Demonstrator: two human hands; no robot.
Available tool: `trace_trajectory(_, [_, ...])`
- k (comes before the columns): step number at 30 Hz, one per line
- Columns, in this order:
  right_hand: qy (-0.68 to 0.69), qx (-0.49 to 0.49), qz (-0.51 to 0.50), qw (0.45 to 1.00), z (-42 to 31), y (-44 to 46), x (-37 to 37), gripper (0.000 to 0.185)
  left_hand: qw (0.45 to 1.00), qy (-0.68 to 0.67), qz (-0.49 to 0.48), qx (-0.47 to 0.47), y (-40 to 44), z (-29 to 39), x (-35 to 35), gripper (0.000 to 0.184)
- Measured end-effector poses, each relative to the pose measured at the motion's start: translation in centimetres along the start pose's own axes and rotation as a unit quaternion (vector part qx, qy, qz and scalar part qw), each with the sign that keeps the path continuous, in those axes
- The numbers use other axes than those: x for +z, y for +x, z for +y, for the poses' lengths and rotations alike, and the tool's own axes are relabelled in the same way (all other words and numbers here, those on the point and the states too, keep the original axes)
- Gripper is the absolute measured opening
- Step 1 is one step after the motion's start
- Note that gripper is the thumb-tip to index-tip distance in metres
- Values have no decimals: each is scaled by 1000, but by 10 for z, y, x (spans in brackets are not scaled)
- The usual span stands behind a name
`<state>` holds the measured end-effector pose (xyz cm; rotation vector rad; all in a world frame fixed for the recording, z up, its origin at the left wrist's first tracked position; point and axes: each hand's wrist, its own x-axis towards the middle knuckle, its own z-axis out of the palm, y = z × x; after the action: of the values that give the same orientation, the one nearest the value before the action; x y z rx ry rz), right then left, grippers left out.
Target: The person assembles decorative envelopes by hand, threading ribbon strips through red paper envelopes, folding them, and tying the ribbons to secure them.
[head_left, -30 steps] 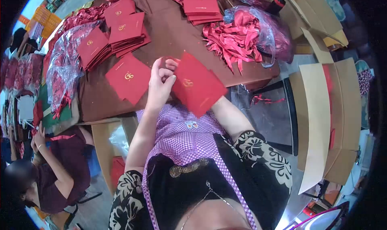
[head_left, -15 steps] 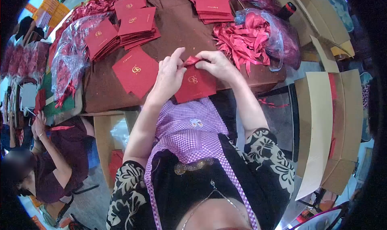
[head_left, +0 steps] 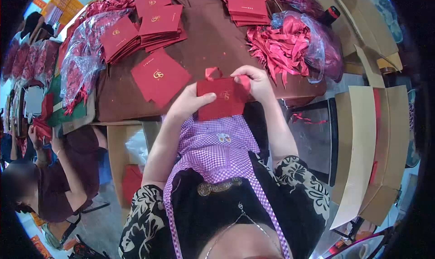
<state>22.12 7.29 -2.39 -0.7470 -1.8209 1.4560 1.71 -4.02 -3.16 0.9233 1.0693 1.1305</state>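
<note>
A red card piece (head_left: 221, 100) with a gold emblem is held above the table's near edge. My left hand (head_left: 192, 101) grips its left side, the thumb lying on its face. At its upper right corner, my right hand (head_left: 254, 83) pinches a red ribbon (head_left: 244, 81). A ribbon loop (head_left: 213, 73) stands up from the card's top edge. Left of my hands, flat red cards (head_left: 161, 76) with a gold emblem lie on the brown tablecloth (head_left: 213, 41).
Stacks of red cards (head_left: 161, 21) lie at the back left, another stack (head_left: 246, 5) at the back. Loose ribbons (head_left: 283, 46) spill from a plastic bag at right. Open cardboard boxes (head_left: 355, 150) stand at right. A co-worker (head_left: 68, 168) sits at left.
My left hand has moved down to the card's left side, and my right hand has shifted right with the ribbon. A ribbon loop now rises above the card. The co-worker's hands have moved.
</note>
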Motion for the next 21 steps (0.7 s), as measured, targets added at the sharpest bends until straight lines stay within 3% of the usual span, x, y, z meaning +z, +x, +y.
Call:
trace_trajectory(2, [-72,-110,-5,991,3,-5,2,15,1000,-14,-20,4,1,-16,-1,32])
trace_trajectory(4, [-68,-147,37,986,2,-13,6,15,1000,4,15,-16,-6,-22,-3,27])
trace_trajectory(8, [-53,-128,83,987,8,-30,19,16,1000,-26,3,-12,-19,-10,-1,28])
trace_trajectory(11, [32,-119,148,981,18,-37,29,18,999,-6,11,-35,-25,-9,2,29])
trace_trajectory(16, [-24,-111,177,978,13,-55,36,12,998,69,4,-11,-38,-13,-1,29])
trace_trajectory(18, [-146,-239,140,950,13,-61,30,15,994,96,-43,-22,-49,-15,-7,33])
trace_trajectory(19, [-150,-253,139,946,13,-64,28,19,998,2,-67,-7,-55,-14,-6,29])
trace_trajectory(20, [-150,-250,140,946,10,-67,28,19,998,1,-68,-10,-59,-9,-4,29])
trace_trajectory(21, [-147,-259,125,946,5,-67,27,20,989,138,-45,29,-61,-3,-1,28])
